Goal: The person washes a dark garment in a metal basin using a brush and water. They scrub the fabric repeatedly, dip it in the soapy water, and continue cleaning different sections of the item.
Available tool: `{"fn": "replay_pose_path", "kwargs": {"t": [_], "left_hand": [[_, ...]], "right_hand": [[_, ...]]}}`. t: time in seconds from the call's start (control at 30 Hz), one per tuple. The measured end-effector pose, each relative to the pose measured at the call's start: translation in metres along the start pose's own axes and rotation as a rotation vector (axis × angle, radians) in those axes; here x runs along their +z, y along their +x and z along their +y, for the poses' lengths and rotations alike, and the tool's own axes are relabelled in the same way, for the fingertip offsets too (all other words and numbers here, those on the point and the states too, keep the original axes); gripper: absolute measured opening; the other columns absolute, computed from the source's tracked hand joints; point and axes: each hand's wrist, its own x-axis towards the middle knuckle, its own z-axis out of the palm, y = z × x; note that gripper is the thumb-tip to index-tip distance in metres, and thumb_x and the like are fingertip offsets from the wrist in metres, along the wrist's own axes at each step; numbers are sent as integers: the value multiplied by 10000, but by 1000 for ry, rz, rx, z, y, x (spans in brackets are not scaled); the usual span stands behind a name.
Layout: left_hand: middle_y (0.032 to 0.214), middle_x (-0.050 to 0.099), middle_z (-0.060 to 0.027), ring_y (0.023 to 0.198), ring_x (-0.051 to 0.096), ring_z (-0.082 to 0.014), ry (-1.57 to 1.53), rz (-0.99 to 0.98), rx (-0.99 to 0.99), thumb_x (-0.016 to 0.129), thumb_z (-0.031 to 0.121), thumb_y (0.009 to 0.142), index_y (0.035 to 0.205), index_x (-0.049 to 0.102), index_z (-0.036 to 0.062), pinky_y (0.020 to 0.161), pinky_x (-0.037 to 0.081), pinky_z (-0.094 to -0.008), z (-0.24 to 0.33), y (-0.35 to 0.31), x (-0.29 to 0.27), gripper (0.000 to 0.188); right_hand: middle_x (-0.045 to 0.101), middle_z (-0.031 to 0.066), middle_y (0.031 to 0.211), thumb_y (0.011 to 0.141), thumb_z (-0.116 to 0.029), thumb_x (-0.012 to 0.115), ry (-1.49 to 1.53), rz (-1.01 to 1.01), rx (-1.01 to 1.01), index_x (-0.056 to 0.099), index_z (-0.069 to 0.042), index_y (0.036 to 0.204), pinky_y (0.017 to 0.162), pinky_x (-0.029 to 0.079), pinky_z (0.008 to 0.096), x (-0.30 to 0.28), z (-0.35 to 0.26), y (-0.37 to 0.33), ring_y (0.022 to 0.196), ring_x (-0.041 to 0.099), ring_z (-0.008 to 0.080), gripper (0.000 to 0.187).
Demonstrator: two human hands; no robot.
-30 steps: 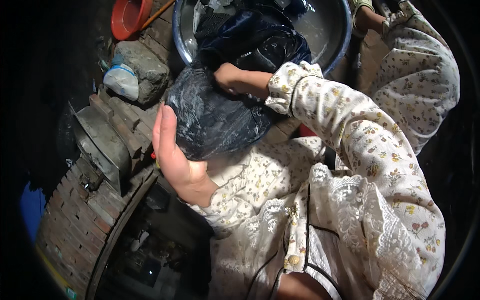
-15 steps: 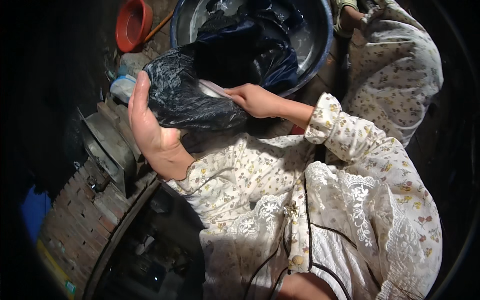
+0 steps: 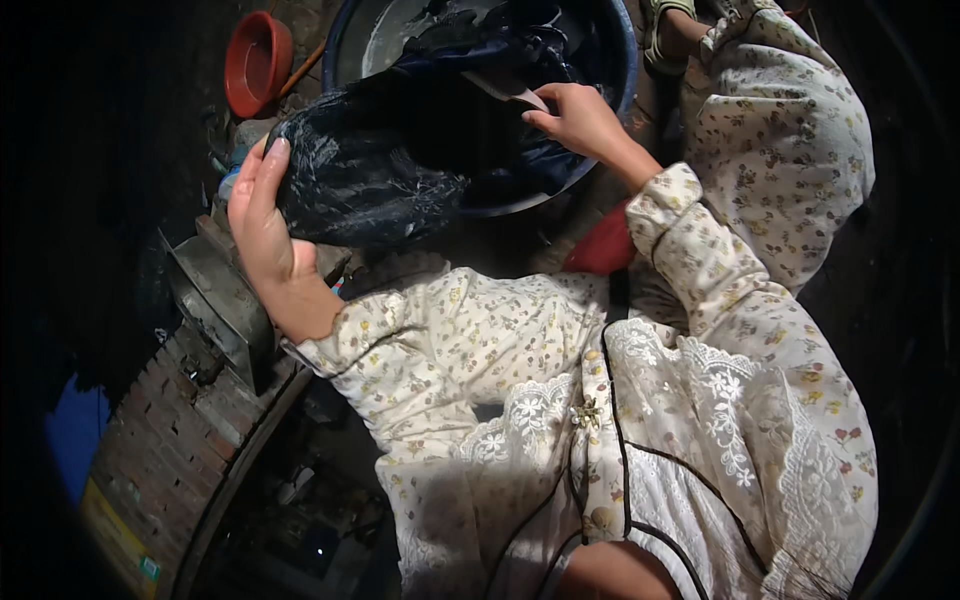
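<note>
A dark, wet garment (image 3: 345,185) with streaks of whitish lather stretches from my left hand toward the tub. My left hand (image 3: 268,230) holds its left end, with thumb and fingers closed on the edge. In my right hand (image 3: 585,120) is a pale pinkish, flat scrubbing brush (image 3: 500,88), gripped at its near end. The brush lies over the deep-shadowed part of the cloth; its bristles do not show. Beyond the hands stands a wide round tub (image 3: 632,75) with a blue rim, holding more dark wet cloth.
A red plastic bowl (image 3: 256,66) sits at the far left, with an orange-brown stick (image 3: 303,70) beside it. A grey metal pan (image 3: 222,300) stands by a brick ledge (image 3: 165,440) on the left. Something red (image 3: 604,243) shows under my right forearm.
My right hand has moved the brush away from me and to the right, off the lathered part. My left hand has shifted slightly left, its raised fingers now bent onto the cloth's edge.
</note>
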Motion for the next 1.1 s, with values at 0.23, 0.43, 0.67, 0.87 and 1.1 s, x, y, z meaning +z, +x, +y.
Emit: {"fn": "replay_pose_path", "kwargs": {"t": [0.23, 0.43, 0.67, 0.87, 1.1], "left_hand": [[856, 604, -48, 742, 558, -120, 503, 255, 236, 653, 68, 787, 969, 607, -10, 726, 447, -233, -32, 81, -58, 204], [892, 558, -125, 779, 563, -238, 767, 183, 365, 682, 69, 705, 873, 617, 25, 731, 477, -339, -115, 93, 13, 185], [894, 635, -143, 877, 607, -310, 1473, -85, 381, 732, 176, 659, 1199, 429, 27, 782, 486, -404, -298, 46, 99, 637], [815, 642, -178, 771, 624, -354, 1462, -249, 27, 560, 50, 714, 768, 628, 51, 665, 501, -438, -276, 27, 87, 87], [777, 528, -137, 746, 524, -321, 1088, 13, 358, 635, 53, 689, 814, 611, 7, 693, 441, -372, -258, -32, 96, 135]], "right_hand": [[649, 147, 793, 760, -265, 655, 43, 16, 86, 643, -27, 935, 688, 487, 370, 18, 20, 13, 754, 626, 299, 296], [647, 164, 798, 766, -288, 644, 130, 104, 168, 652, -14, 927, 675, 485, 369, 18, 58, 31, 747, 631, 302, 318], [641, 140, 685, 754, -266, 651, 281, 117, 195, 650, 2, 843, 643, 489, 343, 23, 49, 31, 668, 637, 284, 282], [643, 165, 794, 662, -369, 754, 98, 144, 172, 572, 16, 918, 663, 491, 355, 36, 43, 44, 725, 635, 295, 497], [624, 227, 887, 625, -344, 792, -132, -41, 268, 423, 37, 1024, 702, 501, 417, 60, 8, 57, 838, 621, 377, 664]]}}
